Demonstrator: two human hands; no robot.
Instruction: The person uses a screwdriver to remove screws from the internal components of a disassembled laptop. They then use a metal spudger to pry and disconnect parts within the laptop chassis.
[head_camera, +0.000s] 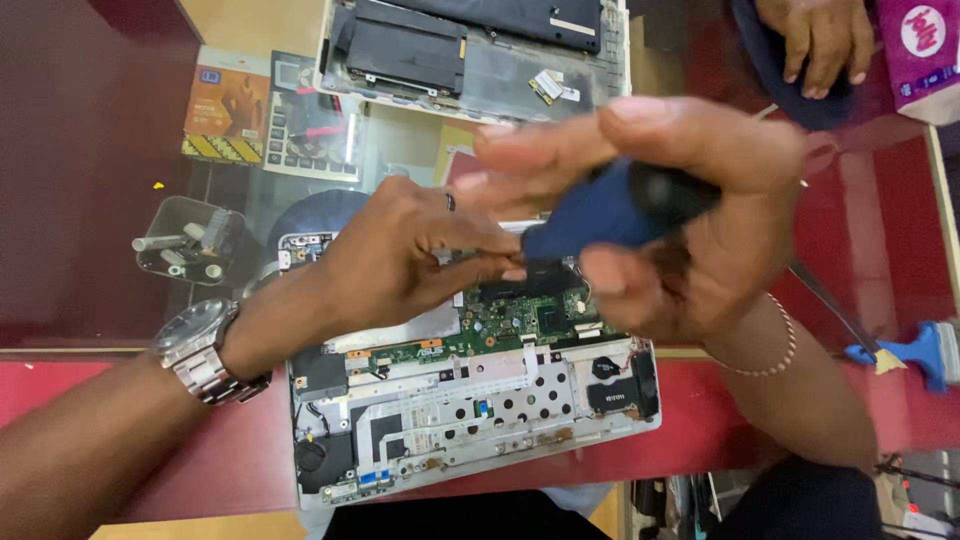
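An opened laptop base (470, 410) lies on the red table, its green circuit board (510, 320) and metal frame exposed. My right hand (690, 210) is raised close to the camera, blurred, gripping a screwdriver with a blue and black handle (610, 205). My left hand (400, 255), with a metal watch (200, 350) on the wrist, hovers over the board with fingertips pinched near the screwdriver's tip. Whether they hold a screw I cannot tell.
A second opened laptop chassis (480, 50) lies at the top. A clear small container with parts (190, 240) sits left, beside a calculator (310, 125). A blue-handled brush (920, 350) rests at right. Another person's hand (820, 40) rests at top right.
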